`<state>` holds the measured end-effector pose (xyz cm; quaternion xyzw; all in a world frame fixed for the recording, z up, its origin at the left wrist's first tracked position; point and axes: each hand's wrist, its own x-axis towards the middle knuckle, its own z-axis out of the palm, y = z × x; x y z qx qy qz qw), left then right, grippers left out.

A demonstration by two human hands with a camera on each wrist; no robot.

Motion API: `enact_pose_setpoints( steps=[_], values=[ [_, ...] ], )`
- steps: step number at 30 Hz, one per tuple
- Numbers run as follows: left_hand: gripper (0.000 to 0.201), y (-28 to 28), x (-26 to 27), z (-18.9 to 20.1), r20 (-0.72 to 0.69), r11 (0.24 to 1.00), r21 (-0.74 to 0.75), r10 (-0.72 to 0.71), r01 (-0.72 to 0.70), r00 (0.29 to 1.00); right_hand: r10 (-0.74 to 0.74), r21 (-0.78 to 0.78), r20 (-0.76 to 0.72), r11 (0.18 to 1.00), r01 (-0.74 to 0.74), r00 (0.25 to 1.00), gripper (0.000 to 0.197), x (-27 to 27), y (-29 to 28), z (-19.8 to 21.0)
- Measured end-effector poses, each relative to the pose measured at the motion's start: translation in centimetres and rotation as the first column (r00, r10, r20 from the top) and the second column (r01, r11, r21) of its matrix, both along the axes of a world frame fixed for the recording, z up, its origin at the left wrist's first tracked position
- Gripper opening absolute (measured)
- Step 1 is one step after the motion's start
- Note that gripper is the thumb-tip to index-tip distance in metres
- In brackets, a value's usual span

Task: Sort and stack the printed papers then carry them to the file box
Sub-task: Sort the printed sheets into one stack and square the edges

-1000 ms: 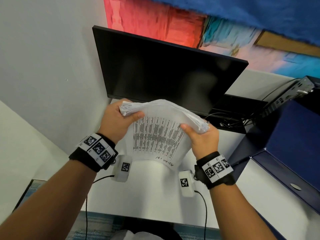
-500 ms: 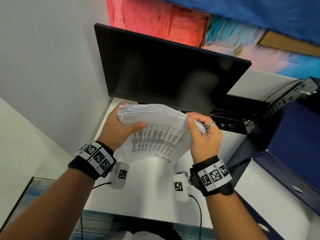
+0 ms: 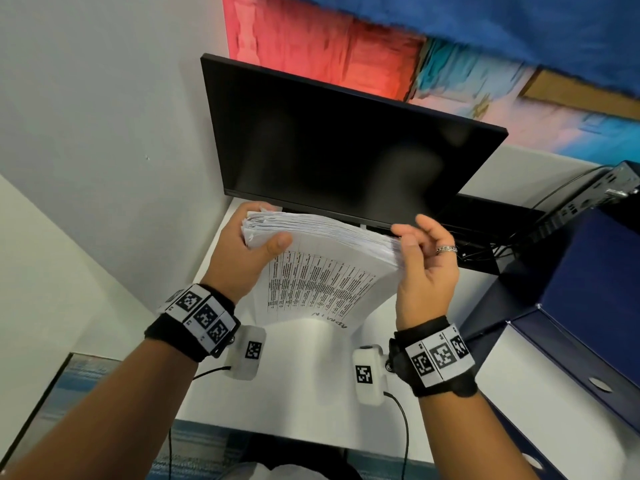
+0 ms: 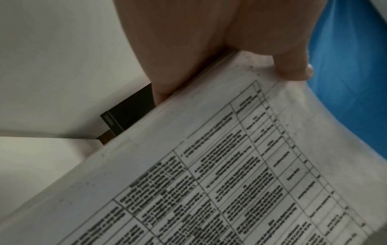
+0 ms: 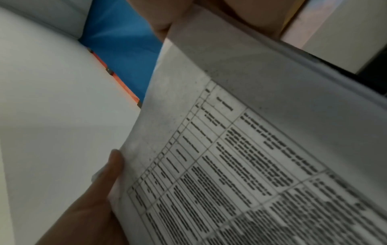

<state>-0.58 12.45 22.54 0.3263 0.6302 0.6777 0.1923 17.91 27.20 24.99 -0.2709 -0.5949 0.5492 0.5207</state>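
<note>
A thick stack of printed papers (image 3: pixel 322 268) with tables of text is held above the white desk (image 3: pixel 304 375), its printed face towards me. My left hand (image 3: pixel 263 230) grips the stack's left edge, thumb (image 4: pixel 293 69) on the front sheet and fingers (image 4: pixel 163 92) behind. My right hand (image 3: pixel 415 233) is at the stack's right edge with its fingers loosely spread; the thumb and palm touch the edge. The right wrist view shows the printed sheet (image 5: pixel 251 149) close up and the left thumb (image 5: pixel 113 165). A navy file box (image 3: pixel 588 306) stands at the right.
A black monitor (image 3: pixel 346 147) stands right behind the stack. Cables and a black device (image 3: pixel 588 192) lie at the back right. A white wall (image 3: pixel 104 133) closes the left side. A colourful picture (image 3: pixel 346 46) hangs above the monitor.
My right hand has let go of the stack's right corner and opened its fingers beside the edge. The bowed stack has straightened. The left hand keeps its grip.
</note>
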Motion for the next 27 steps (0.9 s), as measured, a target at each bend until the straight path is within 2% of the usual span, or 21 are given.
enact_pose_setpoints(
  steps=[2, 4, 6, 9, 10, 13, 16, 18, 21, 25, 27],
  values=[
    [0.043, 0.1, 0.1, 0.0, -0.039, 0.999, -0.024, 0.040, -0.041, 0.998, 0.091, 0.056, 0.011, 0.994, -0.092, 0.996, 0.065, 0.6, 0.2, -0.8],
    [0.039, 0.2, 0.0, -0.1, -0.088, 0.996, -0.054, 0.067, -0.072, 0.994, 0.143, 0.021, 0.043, 0.989, -0.144, 0.989, 0.087, 1.1, 0.4, -1.9],
    [0.039, 0.3, -0.3, -0.3, -0.097, 0.993, -0.093, 0.070, -0.079, 0.993, 0.121, -0.070, 0.114, 0.991, -0.114, 0.986, 0.080, 1.1, 0.5, -2.6],
    [0.042, 0.7, -0.6, 0.1, -0.032, 0.989, -0.148, 0.010, -0.014, 0.999, 0.156, -0.122, 0.247, 0.984, -0.129, 0.956, 0.041, 0.7, 0.8, -2.8],
    [0.041, 0.7, -0.4, 0.5, -0.030, 0.990, -0.142, 0.001, -0.006, 1.000, 0.172, -0.109, 0.258, 0.983, -0.148, 0.951, 0.032, 0.8, 0.9, -2.6],
    [0.033, 0.3, -0.3, 1.7, -0.061, 0.998, -0.059, -0.005, 0.001, 0.998, 0.147, 0.002, 0.244, 0.988, -0.152, 0.959, 0.022, 1.2, 1.6, -1.7],
    [0.036, -0.5, -0.4, 1.1, -0.090, 0.996, -0.076, -0.055, 0.049, 0.994, 0.121, 0.044, 0.267, 0.990, -0.138, 0.956, 0.026, 2.0, 1.4, -2.3],
    [0.051, -0.7, -0.2, -0.4, -0.014, 0.983, -0.140, -0.119, 0.116, 0.993, 0.163, -0.048, 0.293, 0.987, -0.156, 0.942, 0.036, 2.2, 0.9, -3.6],
    [0.046, -0.5, 0.4, -2.1, 0.010, 0.972, -0.172, -0.162, 0.162, 0.987, 0.227, -0.182, 0.242, 0.966, -0.186, 0.943, 0.037, 2.1, 0.5, -4.1],
    [0.048, -0.4, 1.0, -2.0, -0.015, 0.991, -0.128, -0.030, 0.028, 0.999, 0.239, -0.199, 0.206, 0.960, -0.199, 0.949, 0.035, 2.1, 0.5, -3.9],
    [0.038, -0.7, 1.6, -1.7, -0.029, 0.989, -0.106, 0.099, -0.102, 0.995, 0.221, -0.177, 0.214, 0.967, -0.185, 0.951, 0.037, 2.1, 0.7, -3.8]
  ],
)
